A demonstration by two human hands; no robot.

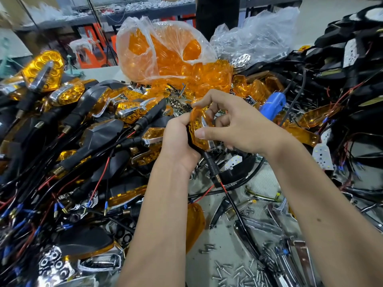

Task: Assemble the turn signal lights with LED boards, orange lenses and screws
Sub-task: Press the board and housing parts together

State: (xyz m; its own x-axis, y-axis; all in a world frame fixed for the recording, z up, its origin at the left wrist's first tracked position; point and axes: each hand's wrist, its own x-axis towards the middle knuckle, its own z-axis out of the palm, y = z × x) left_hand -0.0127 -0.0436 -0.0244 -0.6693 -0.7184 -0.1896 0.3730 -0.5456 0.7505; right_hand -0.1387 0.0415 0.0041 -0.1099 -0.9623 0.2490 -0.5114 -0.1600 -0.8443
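At the centre of the head view my left hand (179, 137) grips a turn signal light (199, 131) with a black body and an orange lens, held upright. Its black stalk and red-and-black wires (222, 184) hang down toward the table. My right hand (230, 125) pinches the orange lens from the right, thumb on its lower face and index finger curled over its top. A chrome trim edge shows on the lens's right side. Loose screws (238, 268) lie on the table below my arms. A white LED board (322, 156) lies at the right.
Finished orange-and-black lights (68, 112) are heaped at the left with their wires. A plastic bag of orange lenses (165, 50) stands behind my hands. A blue electric screwdriver (271, 100) lies right of them. Black housings (352, 48) pile up far right; chrome trims (263, 195) litter the table.
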